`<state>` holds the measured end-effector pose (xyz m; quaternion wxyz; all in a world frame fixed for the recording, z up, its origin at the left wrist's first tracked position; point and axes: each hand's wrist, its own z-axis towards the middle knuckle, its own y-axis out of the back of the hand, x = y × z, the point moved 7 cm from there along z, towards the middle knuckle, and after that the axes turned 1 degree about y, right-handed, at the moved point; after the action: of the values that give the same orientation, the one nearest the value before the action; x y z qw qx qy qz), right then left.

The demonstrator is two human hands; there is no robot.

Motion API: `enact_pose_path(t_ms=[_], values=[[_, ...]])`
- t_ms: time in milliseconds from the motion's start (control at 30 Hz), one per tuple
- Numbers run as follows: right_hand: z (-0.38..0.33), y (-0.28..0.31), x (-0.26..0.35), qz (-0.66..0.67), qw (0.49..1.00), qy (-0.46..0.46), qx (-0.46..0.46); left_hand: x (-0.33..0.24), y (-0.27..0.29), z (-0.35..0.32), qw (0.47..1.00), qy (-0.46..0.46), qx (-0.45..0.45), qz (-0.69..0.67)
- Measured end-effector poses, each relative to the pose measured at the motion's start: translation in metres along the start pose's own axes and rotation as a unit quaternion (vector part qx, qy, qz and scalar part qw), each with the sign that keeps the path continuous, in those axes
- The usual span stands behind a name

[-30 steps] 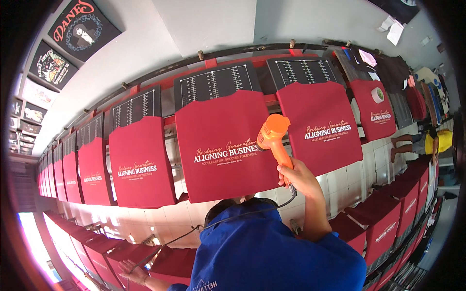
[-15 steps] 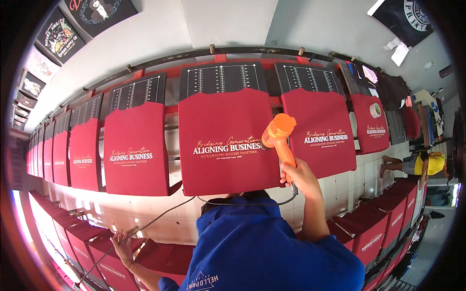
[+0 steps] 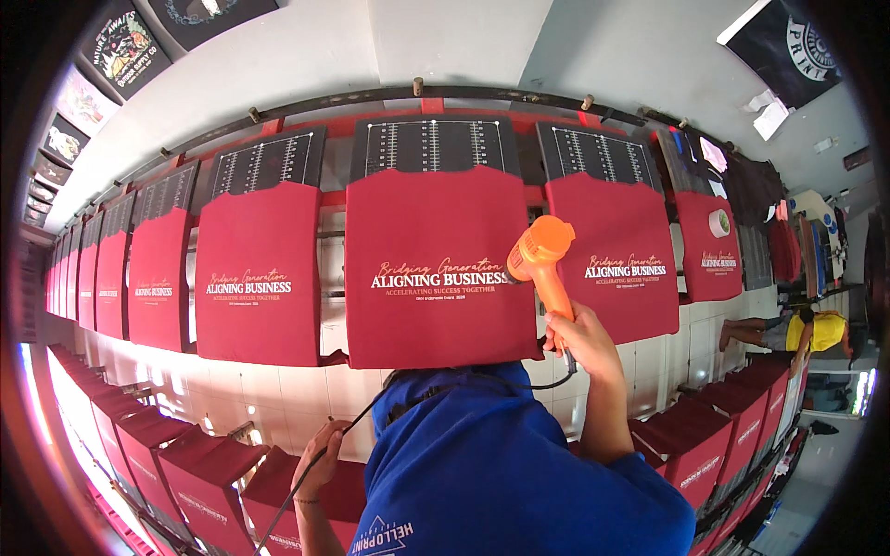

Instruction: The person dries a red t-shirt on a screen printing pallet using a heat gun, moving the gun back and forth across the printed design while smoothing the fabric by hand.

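Observation:
My right hand (image 3: 584, 343) is wrapped round the handle of an orange heat gun (image 3: 543, 248). Its dark nozzle points left, at the right end of the white and gold print on a maroon shirt (image 3: 436, 329). That shirt lies flat on a black printing board (image 3: 434, 146) marked with white scales. Down at the left, beside my blue sleeve-and-shirt front, my left hand (image 3: 320, 459) closes round the black power cord (image 3: 357, 419). The cord runs across my front to the base of the heat gun's handle.
More printed maroon shirts on boards stand in a row to the left (image 3: 250, 324) and right (image 3: 616, 227). A tape roll (image 3: 718, 222) rests on one at the right. Behind me runs another row of shirts (image 3: 199, 482). A person in yellow (image 3: 820, 334) stands far right.
My left hand has come inward to the right, nearer my body, with the cord. The heat gun has stayed over the print's right end, shifted only slightly in view.

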<state>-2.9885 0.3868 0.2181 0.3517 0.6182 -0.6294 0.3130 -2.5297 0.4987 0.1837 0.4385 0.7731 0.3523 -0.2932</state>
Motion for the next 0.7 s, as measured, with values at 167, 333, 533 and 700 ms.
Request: enact_pose_path(t_ms=[167,333,533,700], values=[[-0.001,0.004,-0.006,0.008,1.0,-0.022,0.011,-0.01,0.016,0.021,0.995,-0.008,-0.011,0.094],[0.0,0.002,-0.008,0.006,1.0,-0.012,0.0,-0.003,0.044,0.036,0.995,-0.02,-0.039,0.088],[0.001,-0.003,-0.004,0.006,1.0,0.002,0.001,0.013,0.062,0.051,0.995,0.02,-0.066,0.066],[0.007,-0.012,-0.008,-0.005,1.0,0.018,0.0,0.013,0.058,0.053,0.982,-0.044,-0.046,0.176]])
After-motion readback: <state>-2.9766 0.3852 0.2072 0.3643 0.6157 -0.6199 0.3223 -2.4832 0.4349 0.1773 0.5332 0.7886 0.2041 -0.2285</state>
